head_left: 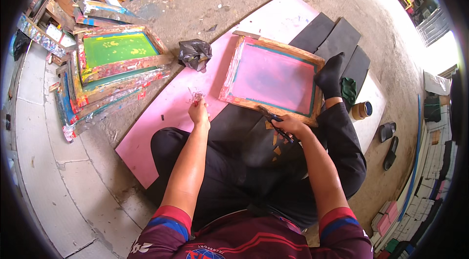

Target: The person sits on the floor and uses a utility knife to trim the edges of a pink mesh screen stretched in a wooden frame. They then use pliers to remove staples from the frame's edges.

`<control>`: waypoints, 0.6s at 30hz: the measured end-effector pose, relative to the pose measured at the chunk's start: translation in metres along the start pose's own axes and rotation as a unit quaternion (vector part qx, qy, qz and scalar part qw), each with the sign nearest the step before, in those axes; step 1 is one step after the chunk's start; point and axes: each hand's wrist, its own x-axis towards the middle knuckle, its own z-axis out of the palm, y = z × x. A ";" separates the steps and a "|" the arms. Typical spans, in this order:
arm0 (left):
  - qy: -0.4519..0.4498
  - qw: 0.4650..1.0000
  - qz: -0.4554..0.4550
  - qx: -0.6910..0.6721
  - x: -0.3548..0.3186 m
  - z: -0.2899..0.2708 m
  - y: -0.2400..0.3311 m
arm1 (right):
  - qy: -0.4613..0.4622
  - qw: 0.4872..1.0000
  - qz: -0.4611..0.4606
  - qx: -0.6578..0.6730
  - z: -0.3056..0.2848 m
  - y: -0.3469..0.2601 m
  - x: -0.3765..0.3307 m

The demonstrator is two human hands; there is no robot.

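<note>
My left hand is closed round a small tangle of thin reddish strands, held over the pink board. In my right hand is a pair of dark pliers, its head at the near edge of a wooden screen-printing frame. The frame lies tilted in front of me, its far side on the pink board. Its mesh looks pink with a greyish smudge and a teal border. Whether the jaws grip anything is too small to tell.
A crumpled black plastic bag sits left of the frame. Further left, several paint-stained screens are stacked. My black-socked foot rests against the frame's right side, near a green cloth and a brown tape roll. Black sandals lie right.
</note>
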 end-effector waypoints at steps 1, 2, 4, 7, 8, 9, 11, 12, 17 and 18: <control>-0.003 1.000 0.005 0.001 0.002 0.005 0.002 | 0.032 0.999 -0.021 -0.037 0.003 -0.002 0.004; -0.006 1.000 0.010 0.002 0.003 0.009 0.004 | 0.064 0.994 -0.042 -0.073 0.006 -0.001 0.008; -0.006 1.000 0.013 0.007 0.002 0.009 0.004 | 0.131 0.983 -0.051 -0.119 0.021 0.003 0.008; -0.011 1.000 0.013 0.009 -0.001 0.011 0.003 | 0.197 0.969 -0.019 -0.145 0.035 0.006 0.006; -0.013 1.000 0.010 0.008 -0.003 0.012 0.003 | 0.242 0.950 -0.039 -0.193 0.039 0.023 0.018; -0.013 1.000 0.010 0.006 -0.002 0.012 0.003 | 0.269 0.941 -0.049 -0.202 0.046 0.022 0.014; -0.020 1.000 0.016 0.002 -0.001 0.011 0.003 | 0.322 0.919 -0.069 -0.218 0.062 0.018 0.011; -0.028 0.999 0.017 0.001 -0.002 0.013 0.002 | 0.348 0.906 -0.070 -0.231 0.068 0.020 0.012; -0.051 0.998 0.044 0.017 -0.006 0.011 -0.005 | 0.380 0.880 -0.083 -0.272 0.085 0.027 0.013; -0.061 0.997 0.052 0.018 -0.009 0.009 -0.005 | 0.397 0.869 -0.111 -0.274 0.087 0.032 0.012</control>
